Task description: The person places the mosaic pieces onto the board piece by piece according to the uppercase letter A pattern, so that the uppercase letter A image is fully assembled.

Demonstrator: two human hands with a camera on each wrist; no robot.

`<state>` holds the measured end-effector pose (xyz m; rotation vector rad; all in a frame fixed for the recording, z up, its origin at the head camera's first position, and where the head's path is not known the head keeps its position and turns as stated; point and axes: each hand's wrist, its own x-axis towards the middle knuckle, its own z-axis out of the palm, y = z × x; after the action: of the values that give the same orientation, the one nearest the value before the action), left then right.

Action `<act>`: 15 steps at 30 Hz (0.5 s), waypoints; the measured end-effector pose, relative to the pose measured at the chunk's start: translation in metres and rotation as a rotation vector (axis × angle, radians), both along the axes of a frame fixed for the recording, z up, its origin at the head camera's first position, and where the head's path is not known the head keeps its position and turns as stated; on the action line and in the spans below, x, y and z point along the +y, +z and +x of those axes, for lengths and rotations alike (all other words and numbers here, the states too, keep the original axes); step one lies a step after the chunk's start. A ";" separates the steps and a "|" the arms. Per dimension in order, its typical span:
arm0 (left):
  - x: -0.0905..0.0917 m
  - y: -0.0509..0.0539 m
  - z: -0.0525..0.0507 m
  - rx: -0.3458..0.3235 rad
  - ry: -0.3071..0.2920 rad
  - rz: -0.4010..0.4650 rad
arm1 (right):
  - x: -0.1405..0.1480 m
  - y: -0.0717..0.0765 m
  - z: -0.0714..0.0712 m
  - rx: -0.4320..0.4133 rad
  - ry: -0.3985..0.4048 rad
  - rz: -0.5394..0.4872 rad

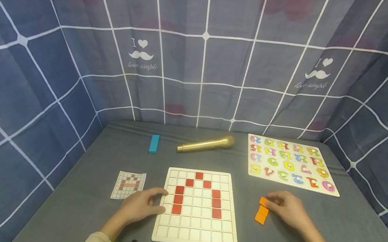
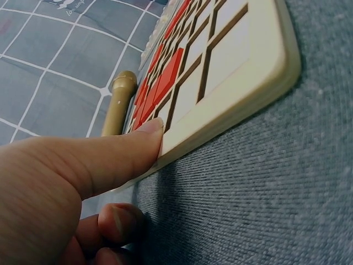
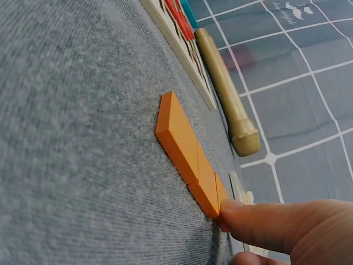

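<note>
A cream grid board (image 1: 194, 237) lies flat in the middle, with several red square tiles (image 1: 199, 175) set in an arch. Along the board's left edge, my left hand (image 1: 140, 206) rests its thumb and index finger; the left wrist view shows the thumb (image 2: 129, 152) pressing the rim. To the board's right, three orange square tiles (image 1: 260, 218) lie in a short row on the cloth. My right hand (image 1: 287, 209) pinches the farthest orange tile (image 3: 222, 190) at its end; its other fingers are partly hidden.
A pattern card (image 1: 119, 186) lies left of the board. Behind are a blue block (image 1: 154, 143) and a gold microphone (image 1: 205, 144). A number puzzle board (image 1: 292, 182) sits at the back right. Checked cloth walls surround the grey table (image 1: 74, 211).
</note>
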<state>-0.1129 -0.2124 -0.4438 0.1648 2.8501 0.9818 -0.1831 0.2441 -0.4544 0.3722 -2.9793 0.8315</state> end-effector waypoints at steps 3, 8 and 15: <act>0.000 -0.001 0.000 0.001 -0.003 0.004 | -0.001 -0.001 -0.001 0.026 -0.015 0.008; 0.000 -0.003 -0.001 0.006 -0.006 -0.002 | 0.001 -0.002 -0.002 0.004 -0.005 0.021; -0.001 -0.003 -0.002 0.011 0.003 -0.015 | 0.003 0.002 -0.003 -0.015 0.023 0.013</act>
<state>-0.1148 -0.2131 -0.4472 0.1653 2.8673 0.9629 -0.1857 0.2475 -0.4523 0.4029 -3.0008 0.8211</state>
